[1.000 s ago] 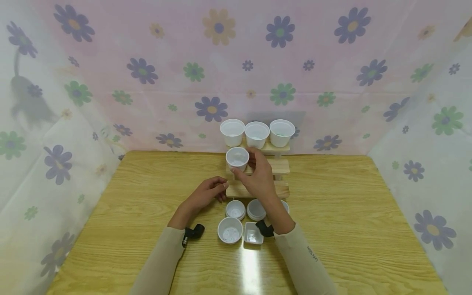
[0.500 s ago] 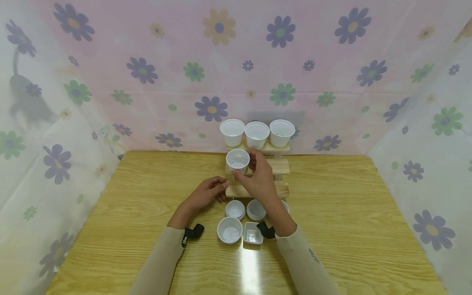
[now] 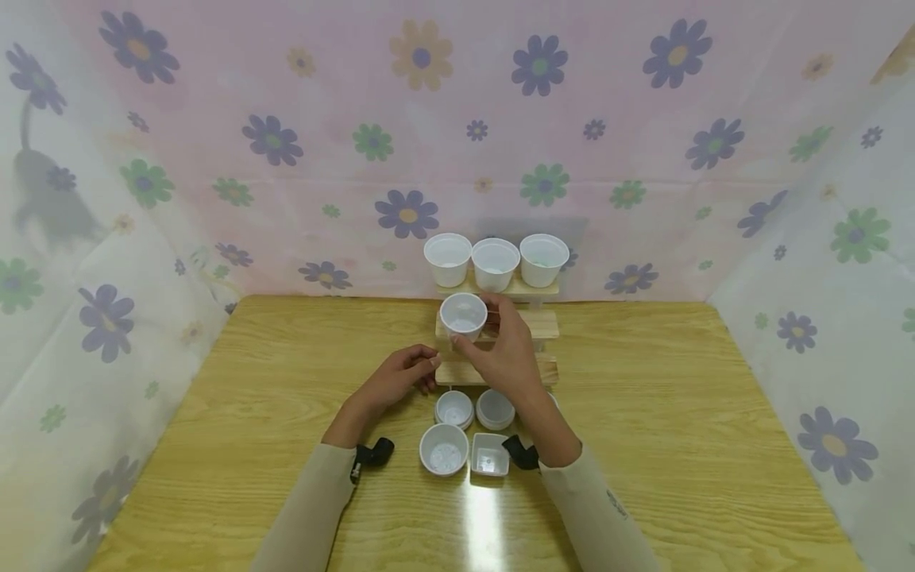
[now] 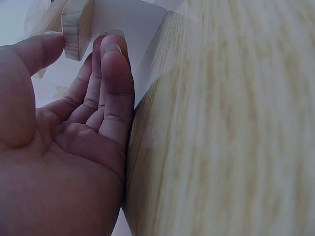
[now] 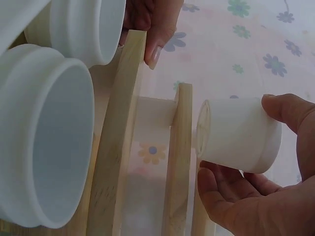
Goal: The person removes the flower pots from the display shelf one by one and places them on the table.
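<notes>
My right hand (image 3: 503,345) holds a small white plant pot (image 3: 465,318) between thumb and fingers, its mouth facing up. The pot is over the left end of the middle step of a wooden tiered stand (image 3: 539,324). In the right wrist view, the slotted base of the pot (image 5: 241,132) stands a little apart from the step planks (image 5: 181,147). My left hand (image 3: 403,377) lies on the table at the stand's lower left corner. Its thumb touches the end of the lowest plank (image 4: 78,30), while the other fingers are loosely bent and hold nothing.
On the top step stand three white pots (image 3: 493,264) in a row. In front of the stand are a round white pot (image 3: 444,450), a square white pot (image 3: 489,454) and several more round ones (image 3: 453,409), one partly behind my right forearm. A flowered cloth (image 3: 322,199) backs the table.
The held pot and my right hand have shifted slightly toward me and to the right. My left hand stays at the stand's corner.
</notes>
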The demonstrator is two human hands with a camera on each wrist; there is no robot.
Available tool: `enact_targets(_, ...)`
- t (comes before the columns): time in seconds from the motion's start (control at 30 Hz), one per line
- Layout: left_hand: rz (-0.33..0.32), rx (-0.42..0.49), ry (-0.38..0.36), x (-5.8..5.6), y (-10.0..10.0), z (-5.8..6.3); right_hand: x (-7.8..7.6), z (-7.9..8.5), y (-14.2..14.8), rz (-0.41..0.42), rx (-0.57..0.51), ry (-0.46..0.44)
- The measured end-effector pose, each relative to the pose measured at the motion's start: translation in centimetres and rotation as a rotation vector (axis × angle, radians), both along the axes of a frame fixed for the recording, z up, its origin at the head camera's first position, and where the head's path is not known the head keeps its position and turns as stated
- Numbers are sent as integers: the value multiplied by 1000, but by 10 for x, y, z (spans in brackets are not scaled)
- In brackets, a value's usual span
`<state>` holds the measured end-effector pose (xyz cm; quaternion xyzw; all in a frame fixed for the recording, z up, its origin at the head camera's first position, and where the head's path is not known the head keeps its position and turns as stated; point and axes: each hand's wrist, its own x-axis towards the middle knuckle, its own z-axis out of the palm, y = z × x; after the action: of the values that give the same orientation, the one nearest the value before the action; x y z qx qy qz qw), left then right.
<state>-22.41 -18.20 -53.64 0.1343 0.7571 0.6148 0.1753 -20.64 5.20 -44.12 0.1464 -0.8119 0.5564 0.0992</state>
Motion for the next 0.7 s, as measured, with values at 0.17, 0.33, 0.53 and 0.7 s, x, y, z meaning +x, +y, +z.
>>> enact_targets(0.17, -1, 0, 2, 0, 0, -1, 5, 3, 3, -11, -6, -2)
enact_targets(0.33, -2, -5, 2, 0, -1, 0, 9, 7, 8, -14, -12, 1)
enact_targets(0.53, -2, -12, 2, 0, -1, 1, 12, 8, 14, -4, -19, 31)
enact_targets(0.7, -2, -13, -2, 0, 0, 0, 16, 8, 19, -4, -13, 49)
